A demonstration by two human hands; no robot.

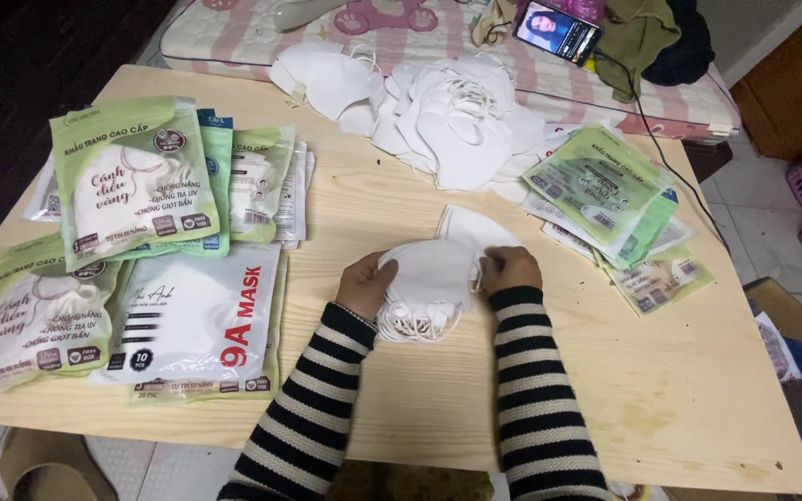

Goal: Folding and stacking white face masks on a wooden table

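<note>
A stack of white folded face masks point(431, 274) rests on the wooden table point(605, 390) in front of me, ear loops dangling at its near edge. My left hand point(365, 286) grips the stack's left side and my right hand point(510, 269) grips its right side. Both arms wear black-and-white striped sleeves. One more white mask point(475, 225) lies flat just behind the stack.
A large heap of loose white masks point(438, 116) lies at the back. Green-and-white filled mask packages point(136, 176) cover the left, with a white one point(201, 315) near the front. Empty flat packages point(605, 195) sit at right. A phone point(557, 30) lies on the bedding beyond.
</note>
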